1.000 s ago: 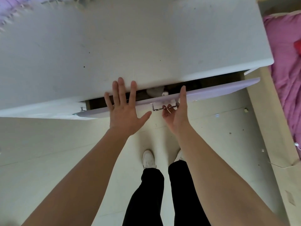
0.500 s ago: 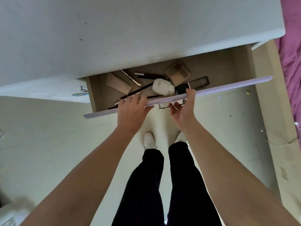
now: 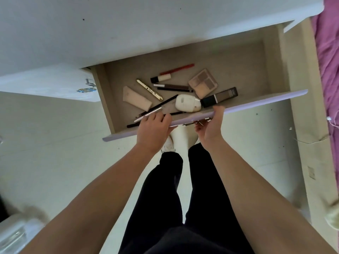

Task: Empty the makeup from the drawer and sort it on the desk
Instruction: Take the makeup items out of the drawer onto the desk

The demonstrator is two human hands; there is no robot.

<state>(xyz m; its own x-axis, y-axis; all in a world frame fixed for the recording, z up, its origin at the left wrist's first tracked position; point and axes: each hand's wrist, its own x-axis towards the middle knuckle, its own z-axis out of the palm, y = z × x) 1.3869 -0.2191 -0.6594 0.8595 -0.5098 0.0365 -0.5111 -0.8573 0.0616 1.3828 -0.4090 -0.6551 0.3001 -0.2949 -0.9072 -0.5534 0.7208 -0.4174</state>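
Lilac-fronted beige wooden drawer open, makeup loose inside. Left grip curled over its front edge; right grip clasping the silver metal handle, thumb above.

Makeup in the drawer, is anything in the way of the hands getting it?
No lid or cover shows. The drawer is open, the makeup lies bare. The left hand and right hand hold its front.

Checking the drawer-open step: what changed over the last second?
The drawer slid out toward the person, from a crack to wide open, baring the makeup. The left-hand grip went from flat on the front to curled over its top edge. The right-hand grip stays on the handle; desk unmoved.
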